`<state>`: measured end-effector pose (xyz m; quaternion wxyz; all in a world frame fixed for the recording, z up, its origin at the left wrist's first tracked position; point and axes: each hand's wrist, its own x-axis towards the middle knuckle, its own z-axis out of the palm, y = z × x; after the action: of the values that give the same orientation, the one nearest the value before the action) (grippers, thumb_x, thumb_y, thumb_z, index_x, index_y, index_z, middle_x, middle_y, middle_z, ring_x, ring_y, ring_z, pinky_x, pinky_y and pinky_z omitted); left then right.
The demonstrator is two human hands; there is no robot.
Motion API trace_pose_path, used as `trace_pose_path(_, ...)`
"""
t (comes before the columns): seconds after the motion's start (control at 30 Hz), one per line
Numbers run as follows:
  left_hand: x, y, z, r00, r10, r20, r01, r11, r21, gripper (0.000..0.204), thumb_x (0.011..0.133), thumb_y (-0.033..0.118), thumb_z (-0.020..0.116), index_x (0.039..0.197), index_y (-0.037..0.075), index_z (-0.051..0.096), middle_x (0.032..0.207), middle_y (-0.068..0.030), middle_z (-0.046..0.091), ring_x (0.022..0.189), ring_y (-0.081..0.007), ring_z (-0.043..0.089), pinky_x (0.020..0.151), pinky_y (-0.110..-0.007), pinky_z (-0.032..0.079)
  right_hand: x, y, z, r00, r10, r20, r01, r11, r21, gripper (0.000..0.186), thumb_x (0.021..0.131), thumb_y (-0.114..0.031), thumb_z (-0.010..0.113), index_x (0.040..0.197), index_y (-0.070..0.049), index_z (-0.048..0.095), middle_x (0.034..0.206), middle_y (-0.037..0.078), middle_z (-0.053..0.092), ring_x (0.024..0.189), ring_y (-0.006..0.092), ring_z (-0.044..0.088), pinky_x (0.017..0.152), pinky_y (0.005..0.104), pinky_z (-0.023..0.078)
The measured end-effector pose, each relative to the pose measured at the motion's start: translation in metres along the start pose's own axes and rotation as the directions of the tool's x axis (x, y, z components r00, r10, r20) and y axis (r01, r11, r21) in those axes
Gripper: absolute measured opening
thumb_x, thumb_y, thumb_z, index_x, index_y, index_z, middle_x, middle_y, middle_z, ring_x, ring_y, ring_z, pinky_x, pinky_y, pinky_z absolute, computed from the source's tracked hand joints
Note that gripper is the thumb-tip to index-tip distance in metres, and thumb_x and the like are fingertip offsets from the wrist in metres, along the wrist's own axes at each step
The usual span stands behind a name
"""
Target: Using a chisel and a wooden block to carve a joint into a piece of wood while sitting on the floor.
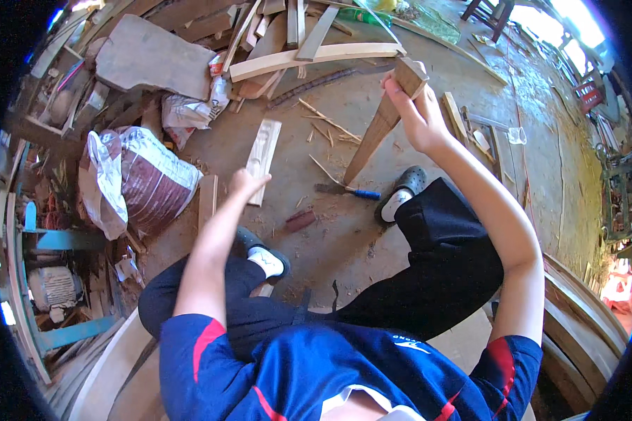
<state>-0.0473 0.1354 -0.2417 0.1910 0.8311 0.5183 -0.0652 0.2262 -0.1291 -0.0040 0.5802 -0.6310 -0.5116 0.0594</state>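
My left hand (243, 184) is closed around a short pale board (263, 151), with the thumb over its lower part. Shallow hollows show on the board's upper face. My right hand (423, 118), raised higher and further right, grips the top of a long brown wooden piece (376, 133) that slants down toward the floor and tapers to its lower end. Close to that end lies a tool with a blue handle (366, 194) and a dark flat part. A reddish-brown block (300, 219) rests on the floor between my feet.
A curved pale plank (316, 60) lies before a heap of offcuts at the far side. Printed sacks (158, 179) stand at left, near a large grey-brown slab (154, 59). Lower left is a blue frame (77, 333) with a motor (53, 289). Long boards (583, 309) lie at right.
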Motion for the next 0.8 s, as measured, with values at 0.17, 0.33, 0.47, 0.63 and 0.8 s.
trace_pose_path(0.17,-0.023,0.002,0.093,0.989,-0.146,-0.023,0.143,0.985,-0.094,0.078,0.058,0.061,0.074,0.100,-0.003,0.059,0.102,-0.0231,0.063,0.096,-0.0352,0.062,0.083,-0.044,0.049,-0.004,-0.006,-0.016,0.997,-0.056,0.050,0.068,0.956,-0.285,0.031,0.090,-0.021,0.056,0.109,0.000,0.043,0.080,0.013,0.060,0.071,0.0211,0.058,0.066,0.0312,0.046)
trace_pose_path(0.33,-0.034,0.018,0.118,0.971,-0.237,-0.017,0.232,0.959,-0.162,0.079,0.060,0.056,0.074,0.108,-0.003,0.053,0.108,-0.0239,0.060,0.100,-0.0362,0.059,0.086,-0.046,0.046,-0.004,0.003,-0.023,0.999,-0.054,0.008,0.054,0.985,-0.165,0.030,0.087,-0.020,0.063,0.105,0.001,0.052,0.087,0.011,0.063,0.077,0.0155,0.060,0.068,0.0290,0.048)
trace_pose_path(0.47,-0.036,0.026,0.129,0.945,-0.311,-0.098,0.306,0.950,-0.061,0.070,0.066,0.046,0.072,0.112,-0.001,0.050,0.118,-0.0213,0.051,0.110,-0.0327,0.052,0.095,-0.047,0.039,-0.003,-0.001,-0.033,0.999,0.031,0.008,-0.030,0.997,-0.069,0.031,0.083,-0.021,0.069,0.104,0.000,0.058,0.091,0.006,0.065,0.079,0.0100,0.059,0.070,0.0260,0.048)
trace_pose_path(0.63,-0.040,0.058,0.150,0.840,0.304,-0.449,-0.293,0.951,0.096,0.051,0.072,0.026,0.064,0.114,0.001,0.048,0.116,-0.0170,0.047,0.107,-0.0352,0.048,0.090,-0.046,0.040,0.002,-0.022,-0.050,0.995,0.057,0.085,-0.040,0.981,-0.189,0.035,0.080,-0.019,0.072,0.106,-0.003,0.056,0.090,0.005,0.066,0.080,0.0100,0.059,0.073,0.0259,0.047)
trace_pose_path(0.8,-0.061,0.123,0.187,0.513,0.855,-0.078,-0.841,0.482,-0.246,0.037,0.074,0.017,0.059,0.109,0.005,0.053,0.108,-0.0125,0.055,0.105,-0.0310,0.051,0.089,-0.044,0.041,0.008,-0.037,-0.060,0.990,-0.017,0.139,0.057,0.953,-0.296,0.029,0.083,-0.014,0.068,0.105,-0.001,0.054,0.088,0.008,0.065,0.081,0.0132,0.061,0.074,0.0276,0.048)
